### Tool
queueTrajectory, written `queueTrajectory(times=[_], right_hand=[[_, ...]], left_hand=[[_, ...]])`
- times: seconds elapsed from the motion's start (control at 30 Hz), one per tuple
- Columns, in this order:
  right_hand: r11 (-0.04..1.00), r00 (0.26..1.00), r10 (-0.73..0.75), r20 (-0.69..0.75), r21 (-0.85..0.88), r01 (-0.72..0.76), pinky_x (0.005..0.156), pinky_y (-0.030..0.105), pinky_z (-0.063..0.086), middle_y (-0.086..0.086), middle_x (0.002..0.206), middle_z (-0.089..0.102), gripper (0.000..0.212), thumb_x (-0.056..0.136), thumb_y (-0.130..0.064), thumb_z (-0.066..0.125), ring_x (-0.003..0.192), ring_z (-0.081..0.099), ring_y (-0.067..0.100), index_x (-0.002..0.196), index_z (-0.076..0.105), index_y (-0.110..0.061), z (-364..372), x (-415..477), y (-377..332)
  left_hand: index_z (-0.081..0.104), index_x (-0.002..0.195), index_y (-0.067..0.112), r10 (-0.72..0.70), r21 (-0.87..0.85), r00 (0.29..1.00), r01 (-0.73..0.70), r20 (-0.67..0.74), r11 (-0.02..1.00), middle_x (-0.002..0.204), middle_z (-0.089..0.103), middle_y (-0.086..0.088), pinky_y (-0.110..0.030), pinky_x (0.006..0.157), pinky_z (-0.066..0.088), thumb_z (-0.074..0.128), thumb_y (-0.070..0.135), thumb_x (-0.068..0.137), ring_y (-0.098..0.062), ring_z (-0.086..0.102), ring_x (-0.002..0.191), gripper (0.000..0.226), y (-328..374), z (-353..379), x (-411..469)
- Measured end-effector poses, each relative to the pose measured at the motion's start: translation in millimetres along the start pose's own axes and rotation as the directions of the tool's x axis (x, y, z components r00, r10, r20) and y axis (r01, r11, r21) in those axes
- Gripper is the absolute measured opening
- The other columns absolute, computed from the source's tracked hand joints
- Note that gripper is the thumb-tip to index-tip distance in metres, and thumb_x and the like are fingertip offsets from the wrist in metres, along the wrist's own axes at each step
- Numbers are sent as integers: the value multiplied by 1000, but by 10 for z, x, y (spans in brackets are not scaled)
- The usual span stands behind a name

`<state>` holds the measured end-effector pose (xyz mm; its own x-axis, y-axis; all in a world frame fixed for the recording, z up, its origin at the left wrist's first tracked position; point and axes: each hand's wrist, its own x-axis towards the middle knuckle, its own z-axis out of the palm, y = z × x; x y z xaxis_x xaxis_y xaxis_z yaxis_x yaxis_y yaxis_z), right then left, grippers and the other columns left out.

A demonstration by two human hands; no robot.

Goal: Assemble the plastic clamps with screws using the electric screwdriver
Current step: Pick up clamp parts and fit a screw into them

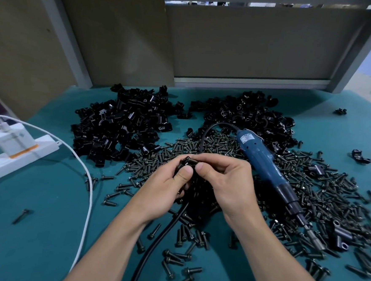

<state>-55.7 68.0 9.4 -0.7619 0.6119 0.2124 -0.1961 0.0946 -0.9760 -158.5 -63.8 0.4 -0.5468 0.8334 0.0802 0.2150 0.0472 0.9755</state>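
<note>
My left hand (168,187) grips a black plastic clamp (184,163) above the middle of the table. Fingers of my right hand (223,178) pinch a dark screw (192,160) that sticks out of the clamp's top. The blue electric screwdriver (264,161) lies unheld on the screws to the right of my hands, tip pointing toward the near right. Its black cable (157,241) runs under my hands to the near edge. Two heaps of black clamp halves, the left clamp heap (119,124) and the right clamp heap (252,114), lie behind. Loose screws (321,200) are spread widely.
A white power strip with a charger (15,146) sits at the left, and its white cable (89,190) curves toward the near edge. The teal table mat (30,239) has a stray screw at the near left. Grey panels stand behind. Assembled clamps (340,236) lie at the right.
</note>
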Motion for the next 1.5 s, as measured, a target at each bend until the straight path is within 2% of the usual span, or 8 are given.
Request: queueTrajectory(times=[0.33, 0.47, 0.63, 0.83, 1.07, 1.23, 1.37, 1.5], right_hand=[[980, 997, -83, 11, -181, 83, 81, 32, 62, -14, 87, 80, 22, 88, -11, 81, 86, 77, 7, 93, 84, -32, -37, -30, -4], [995, 998, -52, 44, -77, 55, 85, 36, 61, -5, 91, 81, 26, 88, -5, 79, 90, 78, 15, 95, 84, -29, -12, -14, -4], [999, 999, -18, 50, -49, 20, 86, 38, 62, -3, 93, 81, 24, 89, -6, 78, 91, 78, 17, 96, 84, -29, -10, 2, -7], [996, 999, -42, -17, -82, 41, 93, 21, 57, -17, 101, 79, 27, 87, -7, 80, 101, 74, 2, 92, 84, -33, 53, -42, -1], [996, 993, 2, -120, -89, -13, 84, 30, 61, -11, 89, 80, 22, 90, -9, 77, 88, 76, 9, 91, 84, -30, 26, -6, -6], [991, 991, 131, -42, 32, -129, 85, 42, 63, 4, 89, 80, 21, 94, -3, 71, 86, 78, 24, 91, 81, -21, 30, 11, 24], [993, 992, 114, -52, -10, -115, 88, 46, 63, 3, 86, 80, 22, 89, -2, 76, 85, 78, 22, 90, 83, -24, 17, 17, 33], [994, 994, 98, -50, 63, -94, 90, 49, 62, 6, 90, 81, 28, 88, 0, 76, 91, 77, 28, 87, 84, -27, -14, 32, 9]], left_hand=[[67, 104, 48, -67, 25, 997, 66, 30, 998, 69, 54, 20, -18, 63, 42, 44, 60, 97, 2, 50, 65, 27, 1, -12, -21], [60, 126, 38, -60, -8, 998, 60, 31, 998, 70, 61, 28, -9, 59, 45, 44, 54, 99, 7, 57, 63, 35, 14, 4, -38], [57, 120, 38, -26, -27, 999, 26, -19, 999, 73, 57, 21, -17, 60, 44, 45, 48, 100, -1, 50, 62, 25, 9, 41, -43], [65, 119, 41, 12, 2, 996, -11, -94, 1000, 84, 63, 11, -25, 64, 48, 49, 44, 101, -6, 55, 70, 24, 0, 57, -2], [65, 106, 34, 56, 24, 979, -52, -195, 998, 69, 59, 7, -37, 63, 45, 51, 43, 99, -14, 54, 62, 18, -27, 111, 39], [67, 105, 29, 70, -73, 960, -93, -271, 993, 73, 62, 7, -20, 58, 46, 49, 39, 101, -11, 51, 59, 21, -19, 135, 70], [67, 112, 27, 41, -84, 978, -59, -205, 995, 70, 59, 11, -16, 54, 43, 48, 29, 110, -9, 51, 59, 19, -44, 139, 60], [66, 112, 32, 37, -35, 987, -43, -158, 998, 70, 55, 11, -22, 56, 42, 51, 44, 101, -13, 51, 60, 22, -29, 137, 62]])
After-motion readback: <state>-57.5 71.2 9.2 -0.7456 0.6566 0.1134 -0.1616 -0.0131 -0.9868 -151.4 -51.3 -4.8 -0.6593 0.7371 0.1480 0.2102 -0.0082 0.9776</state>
